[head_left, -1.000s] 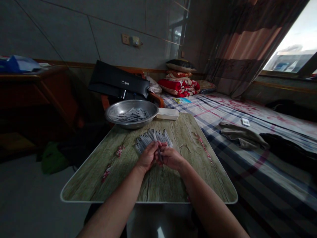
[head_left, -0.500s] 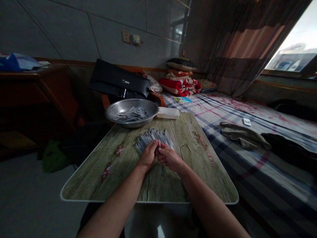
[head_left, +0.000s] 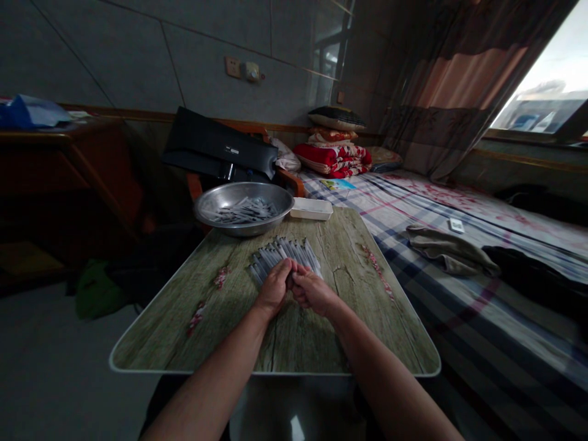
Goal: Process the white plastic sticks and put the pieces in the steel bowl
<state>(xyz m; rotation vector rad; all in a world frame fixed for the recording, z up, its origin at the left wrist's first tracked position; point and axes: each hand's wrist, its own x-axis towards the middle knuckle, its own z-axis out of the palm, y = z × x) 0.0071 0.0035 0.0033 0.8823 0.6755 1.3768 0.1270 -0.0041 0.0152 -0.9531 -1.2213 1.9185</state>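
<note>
Perhaps my left hand [head_left: 274, 288] and right hand [head_left: 316, 293], curled together over what I can't tell, might slip and knock the tubes [head_left: 281, 250] just beyond, scattering them across the table [head_left: 174, 343]

Through the remote view, my bare left forearm [head_left: 209, 373] slants in from the near left and my bare right forearm [head_left: 383, 367] from the near right, wrists [head_left: 263, 310] converging toward the middle. My left hand [head_left: 274, 286] and right hand [head_left: 316, 291] meet there, touching, fingers [head_left: 301, 297] curled, thumbs [head_left: 285, 267] uppermost. Both palms are hidden from me.
</note>
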